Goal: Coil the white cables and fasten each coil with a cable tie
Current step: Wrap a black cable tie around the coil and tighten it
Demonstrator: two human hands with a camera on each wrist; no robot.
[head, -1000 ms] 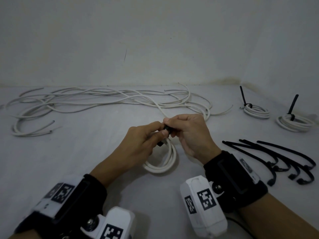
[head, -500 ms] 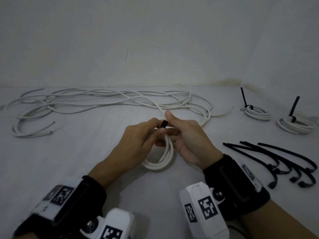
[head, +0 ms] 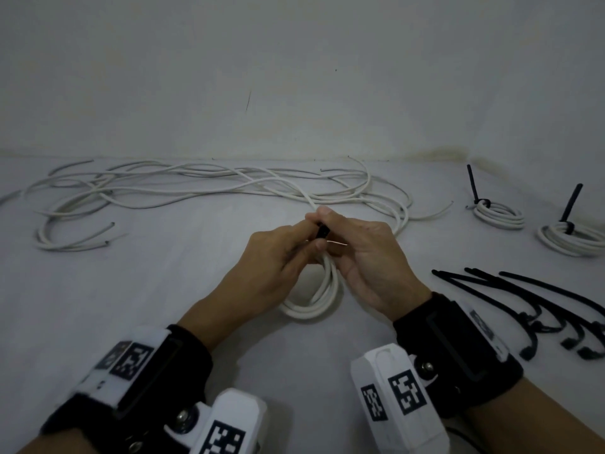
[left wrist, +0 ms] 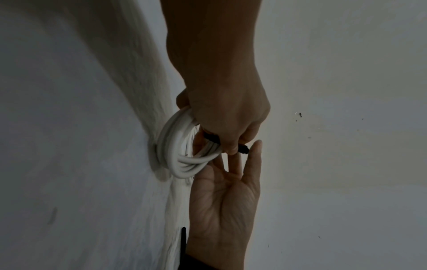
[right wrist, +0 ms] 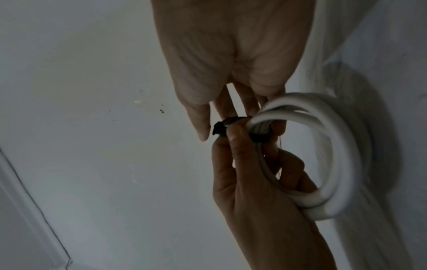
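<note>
White floor bears coil (head: 314, 299), tie (head: 322, 231) pinched by left hand (head: 278, 257).

Bare worktop (head: 170, 290) lies open left of the hands. Behind them loose white cables (head: 196, 185) sprawl across the way; to the right, spare cable ties (head: 523, 299) (fanned out) and two tied coils (head: 501, 214) block passage.

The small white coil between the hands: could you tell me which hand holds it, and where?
The left hand pinches the coil at its top, where the black cable tie wraps it. The right hand has straight fingers beside the tie and grips nothing.
</note>
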